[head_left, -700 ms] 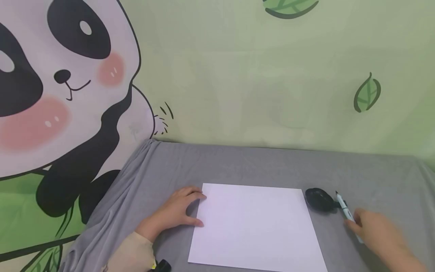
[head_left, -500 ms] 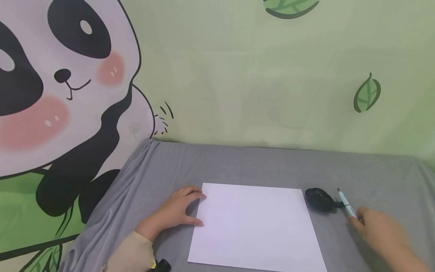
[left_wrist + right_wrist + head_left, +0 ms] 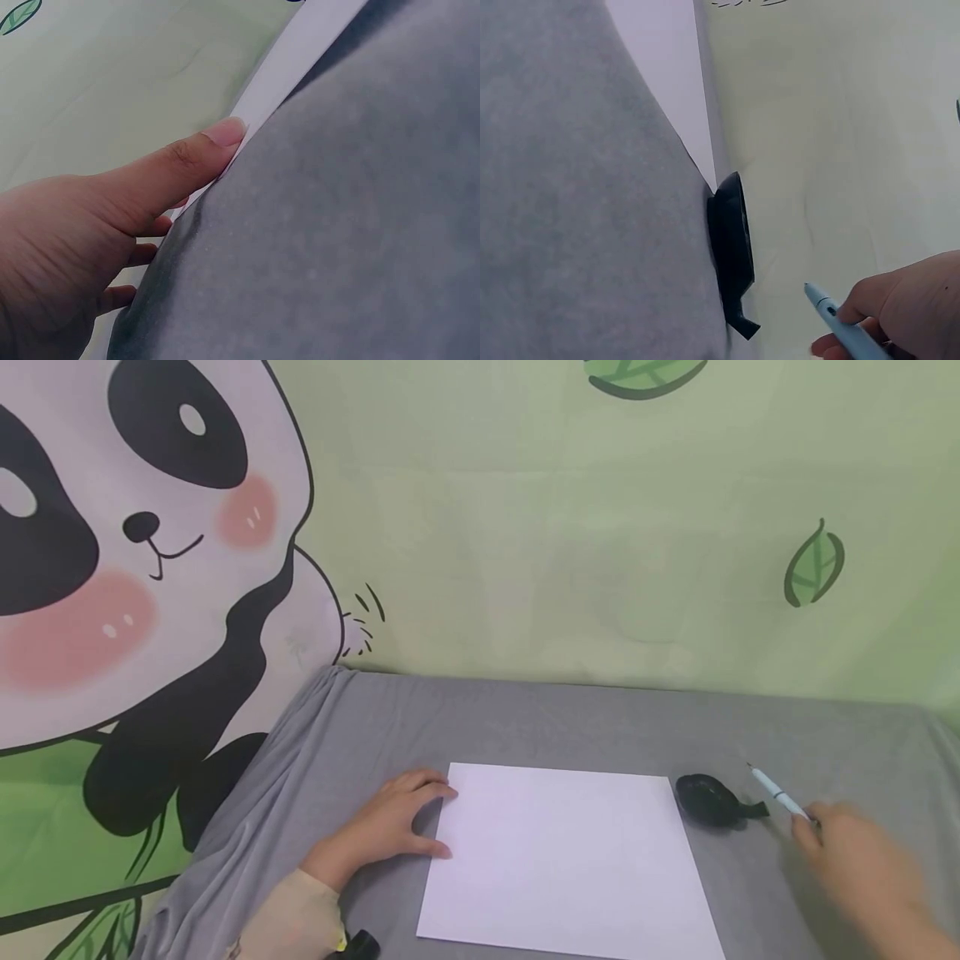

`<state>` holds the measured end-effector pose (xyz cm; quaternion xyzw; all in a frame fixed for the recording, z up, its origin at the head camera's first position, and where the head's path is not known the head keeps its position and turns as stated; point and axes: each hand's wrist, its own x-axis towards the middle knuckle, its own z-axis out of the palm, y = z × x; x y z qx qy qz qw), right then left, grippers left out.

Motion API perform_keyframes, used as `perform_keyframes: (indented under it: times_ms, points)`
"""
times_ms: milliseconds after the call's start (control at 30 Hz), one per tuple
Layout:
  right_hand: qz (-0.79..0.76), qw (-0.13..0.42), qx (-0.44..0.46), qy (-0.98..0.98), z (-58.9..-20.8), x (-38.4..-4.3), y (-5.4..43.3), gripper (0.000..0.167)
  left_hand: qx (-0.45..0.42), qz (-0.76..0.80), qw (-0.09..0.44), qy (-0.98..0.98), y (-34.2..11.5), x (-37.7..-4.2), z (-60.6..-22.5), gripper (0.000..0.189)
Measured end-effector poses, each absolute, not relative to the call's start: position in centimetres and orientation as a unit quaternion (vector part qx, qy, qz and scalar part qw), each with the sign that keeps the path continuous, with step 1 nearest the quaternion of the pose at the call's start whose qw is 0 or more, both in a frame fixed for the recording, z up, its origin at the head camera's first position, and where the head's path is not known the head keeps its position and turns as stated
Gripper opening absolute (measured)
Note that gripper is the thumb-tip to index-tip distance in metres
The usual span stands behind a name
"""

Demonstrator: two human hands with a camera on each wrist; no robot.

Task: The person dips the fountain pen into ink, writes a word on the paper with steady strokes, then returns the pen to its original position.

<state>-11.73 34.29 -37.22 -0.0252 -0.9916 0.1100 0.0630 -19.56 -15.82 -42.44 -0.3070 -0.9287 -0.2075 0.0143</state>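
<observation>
A white sheet of paper (image 3: pixel 562 860) lies on the grey cloth. My left hand (image 3: pixel 378 822) rests at its left edge, thumb and fingertips touching the sheet; the left wrist view shows the thumb (image 3: pixel 180 161) lying along the paper's edge. To the right of the paper, my right hand (image 3: pixel 862 856) holds a light blue pen (image 3: pixel 780 792), its dark tip pointing up and left. In the right wrist view the pen (image 3: pixel 844 326) appears raised off the cloth. Between the paper and that hand sits a black, rounded, dish-like object (image 3: pixel 708 800) with a short stem.
Grey cloth (image 3: pixel 600 718) covers the table, falling in folds at the left. A backdrop (image 3: pixel 562 543) with a panda and leaves stands behind. Beside the left sleeve, a black cylindrical thing (image 3: pixel 362 945) is partly cut off by the lower frame edge.
My right hand has lifted the pen away from beside the black object's stem and moved slightly right, with the pen tilting further left. My left hand and the paper stay in place.
</observation>
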Motion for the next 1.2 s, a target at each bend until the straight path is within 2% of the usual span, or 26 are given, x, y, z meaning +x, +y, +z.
perform_keyframes:
  times_ms: [167, 433, 733, 1200]
  points:
    - [0.108, 0.091, -0.026, -0.990, -36.8, -11.8, 34.3, 0.031, -0.309, -0.208, 0.017, -0.928, -15.7, -19.5, -42.3, 0.069]
    - [0.106, 0.138, -0.018, -0.985, -36.7, -11.7, 34.2, 0.027, -0.308, -0.208, 0.014, -0.928, -15.7, -19.5, -42.2, 0.069]
    - [0.119, 0.145, -0.010, -0.982, -36.7, -11.7, 34.2, 0.024, -0.305, -0.211, 0.006, -0.929, -15.7, -19.5, -42.2, 0.069]
    - [0.134, 0.192, -0.035, -0.971, -36.0, -11.5, 33.6, 0.016, -0.308, -0.212, 0.007, -0.928, -15.7, -19.5, -42.2, 0.069]
